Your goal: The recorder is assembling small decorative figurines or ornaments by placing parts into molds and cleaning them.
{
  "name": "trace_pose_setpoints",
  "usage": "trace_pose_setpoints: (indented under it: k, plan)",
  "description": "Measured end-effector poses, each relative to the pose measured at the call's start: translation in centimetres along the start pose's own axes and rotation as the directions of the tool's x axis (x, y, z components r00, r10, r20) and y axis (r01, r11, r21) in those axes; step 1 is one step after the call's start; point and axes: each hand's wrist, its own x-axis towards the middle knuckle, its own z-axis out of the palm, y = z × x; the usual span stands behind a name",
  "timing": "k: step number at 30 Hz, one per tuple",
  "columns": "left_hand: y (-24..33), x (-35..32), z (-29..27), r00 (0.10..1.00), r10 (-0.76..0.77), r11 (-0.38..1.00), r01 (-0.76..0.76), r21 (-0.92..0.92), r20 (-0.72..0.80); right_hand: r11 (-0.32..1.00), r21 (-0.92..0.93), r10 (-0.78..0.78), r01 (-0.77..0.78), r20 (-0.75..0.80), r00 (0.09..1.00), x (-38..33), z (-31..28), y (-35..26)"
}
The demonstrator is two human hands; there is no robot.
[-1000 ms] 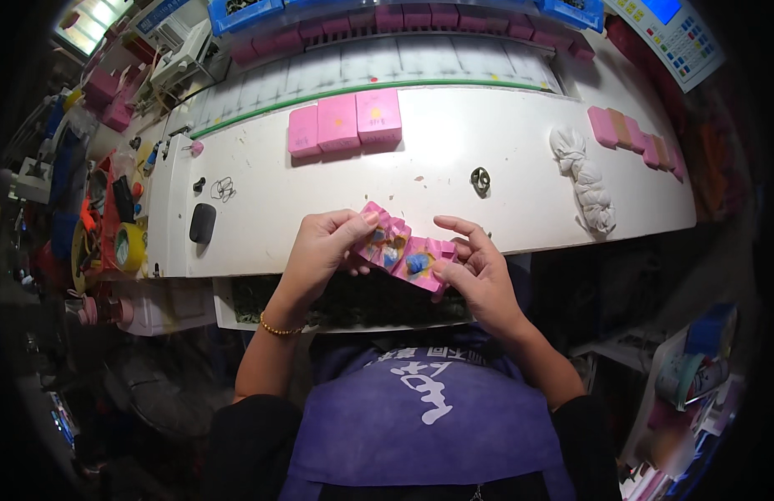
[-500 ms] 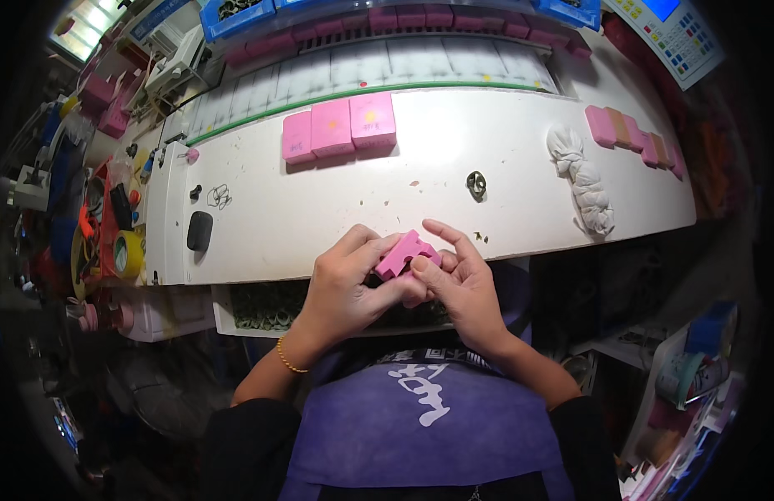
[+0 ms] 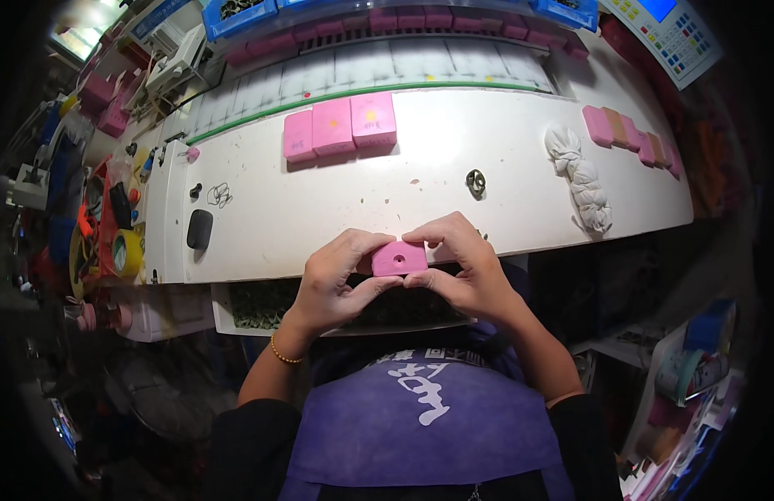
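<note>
A small pink rubber mould block (image 3: pixel 388 265) with a round hole in one face is held between both hands, just off the table's front edge. My left hand (image 3: pixel 341 271) grips its left side, thumb below and fingers on top. From the right, my right hand (image 3: pixel 460 265) pinches it the same way. Beneath the hands, a white drawer (image 3: pixel 228 317) holds many small greenish pieces. Beyond them on the white table (image 3: pixel 320 204) lies a dark green ring-shaped piece (image 3: pixel 476 184).
Three pink blocks (image 3: pixel 332 129) stand in a row at the table's middle. A twisted white cloth (image 3: pixel 579 179) and banded pink blocks (image 3: pixel 629 138) lie to the right. At left are a black oval object (image 3: pixel 200 230) and yellow tape (image 3: pixel 128 253). Behind runs a green-edged conveyor (image 3: pixel 362 71).
The pink block has been turned and pressed together, so its holed face now shows instead of its notched, parted side. My right fingers have closed onto it.
</note>
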Motion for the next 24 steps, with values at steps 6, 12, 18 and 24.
trace_pose_setpoints:
  k: [6,12,18,24]
  plan:
    - [-1.0,0.2,1.0,1.000,0.012,1.000,-0.011,0.023,-0.021,0.999,-0.052,0.009,-0.010,-0.014,1.000,-0.5,-0.3,-0.5]
    - [-1.5,-1.5,2.8,0.931,-0.050,0.999,0.047,-0.018,-0.362,0.852,-0.486,-0.033,-0.193,-0.419,0.908,-5.9,-0.7,2.9]
    - [-1.6,-1.1,-1.3,0.924,0.023,0.577,0.300,0.760,-0.382,0.689,-0.718,-0.018,-0.099,-0.154,0.988,-1.9,3.6,2.3]
    - [-0.8,-1.0,-1.1,0.964,-0.024,0.605,0.224,0.764,-0.264,0.682,-0.724,-0.158,0.101,-0.012,0.987,5.7,5.1,4.2]
